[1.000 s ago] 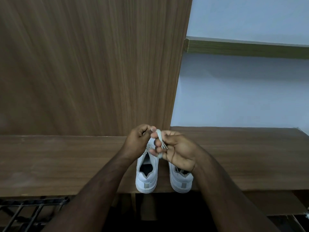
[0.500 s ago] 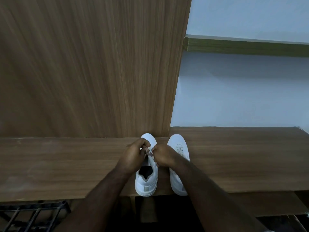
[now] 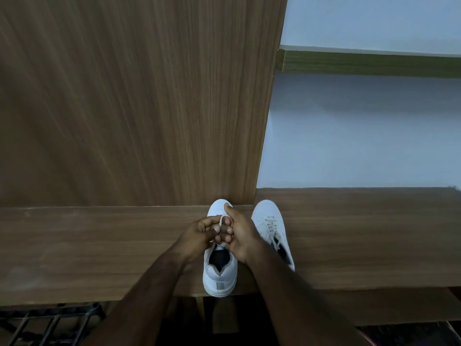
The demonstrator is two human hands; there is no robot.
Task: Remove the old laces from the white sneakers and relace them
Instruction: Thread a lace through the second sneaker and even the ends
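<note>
While both shoes sit on the wooden shelf [image 3: 99, 245], your hands meet over the left shoe [image 3: 219, 275], at about six o'clock in view. The right shoe [image 3: 272, 228] waits just beside it at three o'clock, its lace still threaded. Your right hand [image 3: 240, 236] has come forward since half a second ago, and your left hand [image 3: 199, 233] stays close against it. The lace [image 3: 220, 219] is now a small loop around your right fingers, which are closed on it. So I think you are pulling it free.
</note>
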